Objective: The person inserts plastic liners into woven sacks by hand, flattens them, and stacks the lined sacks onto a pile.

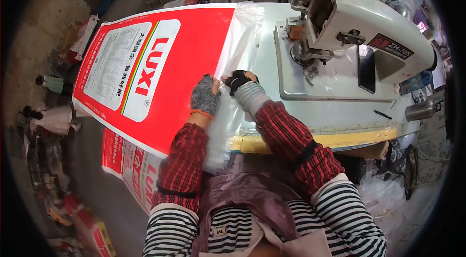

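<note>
- Left hand [205, 96], in a grey fingerless glove, lies flat w/ fingers closed on the clear plastic liner [236, 46] where it meets the red LUXI sack [160, 70], near the bench's [335, 116] front edge.
- Right hand [239, 81], in a black glove, pinches the liner's edge – fingers narrow, touching the left hand's thumb side.
- Sack lies across the bench's left half, its far-left end overhanging; liner runs down the sack's right edge & over the front edge.
- Risk, as I judge it: slick liner could slip from the pinch or wrinkle under the palm; overhanging sack may slide off.
- Sewing machine [359, 24] stands at back right – needle hidden behind its head.
- Hard to read: sack's small print; the liner's lower end is hidden behind the sleeves.
</note>
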{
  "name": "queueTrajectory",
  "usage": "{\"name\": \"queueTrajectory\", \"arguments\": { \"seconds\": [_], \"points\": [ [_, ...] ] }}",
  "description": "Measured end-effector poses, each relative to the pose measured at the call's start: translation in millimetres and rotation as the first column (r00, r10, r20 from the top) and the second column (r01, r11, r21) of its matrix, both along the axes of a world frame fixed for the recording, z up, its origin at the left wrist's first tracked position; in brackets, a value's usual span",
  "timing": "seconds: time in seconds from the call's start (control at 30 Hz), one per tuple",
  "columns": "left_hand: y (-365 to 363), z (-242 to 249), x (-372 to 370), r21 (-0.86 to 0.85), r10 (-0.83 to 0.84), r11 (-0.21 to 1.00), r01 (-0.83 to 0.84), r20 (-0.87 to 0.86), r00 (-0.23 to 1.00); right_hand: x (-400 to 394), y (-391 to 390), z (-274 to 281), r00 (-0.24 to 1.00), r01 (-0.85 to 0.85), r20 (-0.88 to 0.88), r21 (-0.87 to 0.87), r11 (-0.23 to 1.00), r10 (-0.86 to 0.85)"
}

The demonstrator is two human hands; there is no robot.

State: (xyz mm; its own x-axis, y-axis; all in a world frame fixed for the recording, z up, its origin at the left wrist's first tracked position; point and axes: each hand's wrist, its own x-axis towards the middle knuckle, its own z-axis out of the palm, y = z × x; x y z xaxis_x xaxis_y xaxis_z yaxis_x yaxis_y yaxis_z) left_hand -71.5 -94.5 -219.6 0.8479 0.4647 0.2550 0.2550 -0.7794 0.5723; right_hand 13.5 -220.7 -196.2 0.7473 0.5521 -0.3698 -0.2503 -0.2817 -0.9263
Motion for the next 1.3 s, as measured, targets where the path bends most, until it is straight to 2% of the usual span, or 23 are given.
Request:
{"name": "queueTrajectory", "arguments": {
  "seconds": [0.1,0.23,0.27,0.3,0.37,0.4,0.43,0.47,0.5,0.57,0.6,0.63,0.67,0.73,0.77,0.8,0.87,0.9,1.0,1.17,1.23,1.27,1.3],
  "points": [
    [13.4,10.3,11.3,0.323,0.361,0.897,-0.303,-0.137,0.922,-1.1,0.4,-13.0,0.995,0.041,0.096,-0.01,0.999,-0.04],
    [108.4,27.2,-1.3,0.536,0.408,0.842,-0.068,-0.548,0.73,-13.7,-24.4,-19.3,0.89,0.023,0.453,-0.168,0.986,0.056],
    [110.0,34.0,-7.8,-0.238,0.414,0.836,-0.494,-0.317,0.853,-16.8,-31.0,-8.1,0.873,-0.049,0.457,-0.265,0.963,0.17],
    [106.3,41.6,-19.2,-0.903,0.576,0.277,-0.328,-0.117,0.809,-21.8,-35.6,-9.7,0.845,-0.032,0.505,-0.28,0.959,0.176],
    [58.7,90.6,-51.4,-0.946,0.487,0.256,-0.201,-0.053,0.872,-34.1,-51.9,23.1,0.975,-0.134,0.138,-0.272,0.953,0.176],
    [39.9,107.1,-70.0,-0.891,0.443,0.384,-0.24,-0.05,0.895,-42.9,-64.0,6.9,0.997,-0.04,-0.059,0.015,0.999,0.04],
    [29.5,110.5,-89.7,-0.881,0.39,0.433,-0.188,-0.004,0.921,-50.0,-73.7,-6.8,0.991,-0.049,0.123,0.042,0.998,0.043],
    [19.8,111.3,-108.5,-0.869,0.335,0.476,-0.135,0.038,0.941,-60.5,-76.9,-6.7,0.789,0.074,0.606,0.077,0.994,-0.106],
    [9.7,114.1,-127.2,-0.737,0.245,0.663,-0.133,0.045,0.969,-72.1,-78.9,-6.6,0.357,0.164,0.91,0.162,0.973,-0.212],
    [-8.5,121.1,-156.2,-0.579,0.143,0.809,-0.104,0.021,0.989,-107.7,-69.1,25.2,0.483,-0.058,0.846,0.288,0.956,-0.226],
    [-17.9,126.1,-168.9,-0.462,0.118,0.883,-0.079,0.055,0.991,-140.1,-47.8,33.1,0.466,-0.341,0.858,-0.051,0.939,0.216],
    [-27.7,133.6,-180.6,-0.333,0.088,0.941,-0.053,0.09,0.992,-165.5,-35.1,37.1,0.328,-0.586,0.721,-0.351,0.73,0.61],
    [-40.3,144.3,-189.7,-0.334,0.082,0.941,-0.046,0.093,0.992,-170.6,-43.7,35.7,0.329,-0.581,0.722,-0.354,0.733,0.609],
    [-65.9,172.8,-208.5,-0.399,0.159,0.909,-0.118,0.071,0.985,-175.0,-55.6,26.3,0.418,-0.547,0.897,0.124,0.828,0.142],
    [-65.4,192.0,-225.4,-0.246,0.117,0.96,-0.133,-0.077,0.99,-148.6,-33.1,-4.1,0.165,-0.189,0.665,-0.704,0.685,0.728],
    [-42.8,174.2,-251.6,-0.164,0.2,0.968,-0.191,0.041,0.979,-118.7,-34.0,-13.2,0.165,-0.186,0.667,-0.702,0.687,0.726],
    [-17.0,161.0,-279.9,-0.09,0.274,0.961,-0.262,0.172,0.946,-51.5,-71.2,-28.9,0.433,0.143,0.893,-0.204,0.968,0.124],
    [-15.3,167.7,-283.7,-0.078,0.29,0.957,-0.28,0.259,0.921,-32.1,-80.5,-27.5,0.458,0.344,0.86,0.063,0.937,-0.226],
    [-28.1,188.6,-274.0,-0.012,0.327,0.938,-0.347,0.367,0.871,-36.7,-101.3,52.6,0.55,0.252,0.741,0.293,0.922,-0.386],
    [-37.2,206.2,-261.0,0.084,0.346,0.905,-0.416,0.422,0.838,-17.0,-111.1,117.7,-0.094,0.259,0.909,0.416,0.872,-0.406],
    [-37.2,209.7,-260.4,0.086,0.388,0.886,-0.455,0.399,0.831,-13.6,-106.1,119.9,-0.039,0.181,0.959,0.282,0.942,-0.28],
    [-37.7,210.1,-260.5,0.086,0.428,0.867,-0.49,0.375,0.822,-20.5,-97.0,108.2,0.316,0.047,0.937,0.143,0.989,-0.15],
    [-38.1,210.6,-261.1,0.081,0.438,0.862,-0.5,0.377,0.816,-25.7,-78.9,71.4,0.411,-0.182,0.907,0.186,0.966,-0.097]
  ]
}}
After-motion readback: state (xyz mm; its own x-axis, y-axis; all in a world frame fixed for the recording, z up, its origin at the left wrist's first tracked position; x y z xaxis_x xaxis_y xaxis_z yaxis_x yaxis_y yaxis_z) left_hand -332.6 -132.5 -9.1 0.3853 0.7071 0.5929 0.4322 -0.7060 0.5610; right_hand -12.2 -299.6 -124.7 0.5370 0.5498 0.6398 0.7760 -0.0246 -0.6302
